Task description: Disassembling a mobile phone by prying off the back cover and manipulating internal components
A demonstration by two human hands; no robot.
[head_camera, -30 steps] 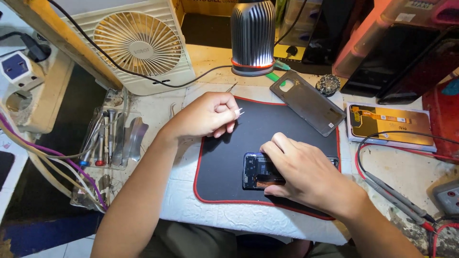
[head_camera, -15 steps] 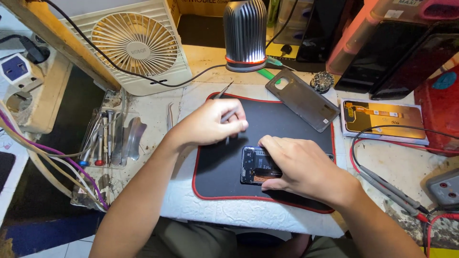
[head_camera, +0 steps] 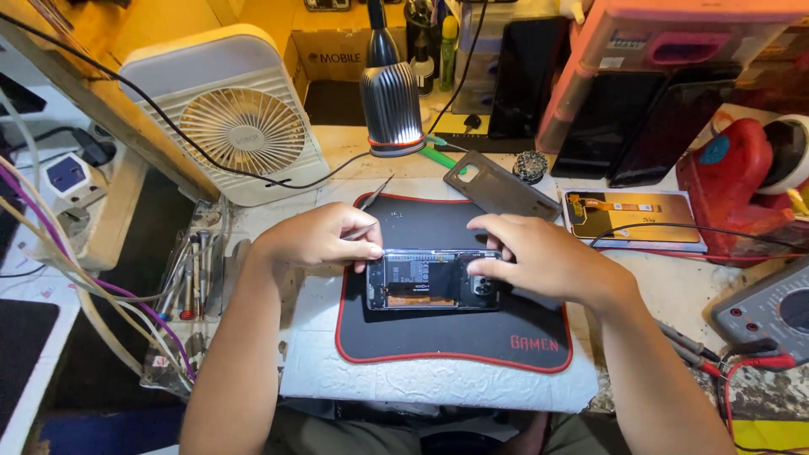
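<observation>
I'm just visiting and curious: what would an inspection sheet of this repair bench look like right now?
Surface: black mat with red edge on a white pad.
Job's things: opened phone lies flat on the mat, insides showing; tweezers in the left hand.
Clutter: phone back cover, screen panel with orange flex, hand tools in a tray.
Hands: left hand grips the tweezers at the phone's left end; right hand presses on its right end.
Cables: black cord across the fan; red and black probe leads; coloured wires at left.
Surroundings: white fan, desk lamp, meter.
</observation>
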